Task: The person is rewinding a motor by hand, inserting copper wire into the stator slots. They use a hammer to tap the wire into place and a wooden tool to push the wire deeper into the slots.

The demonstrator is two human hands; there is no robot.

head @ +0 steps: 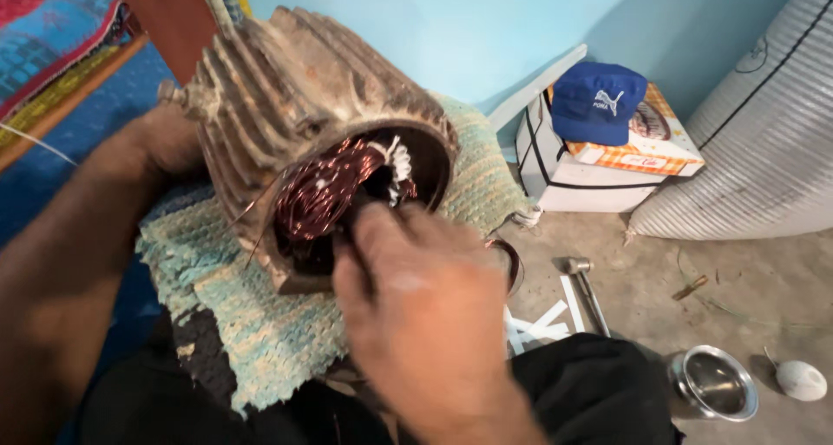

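While left hand (165, 141) steadies, right hand (416, 297) probes stator (295, 107).

Evenly lit by soft, bright daylight from upper right, with only a mild shadow thrown on the blue wall (486, 29) behind the white board (534, 85). Slightly blurred by motion on the right hand (416, 310) and dark and soft on the left hand (165, 141) and forearm at the frame edge. Faint glare on the steel cup (713, 382); wide-angle stretching toward the corners.
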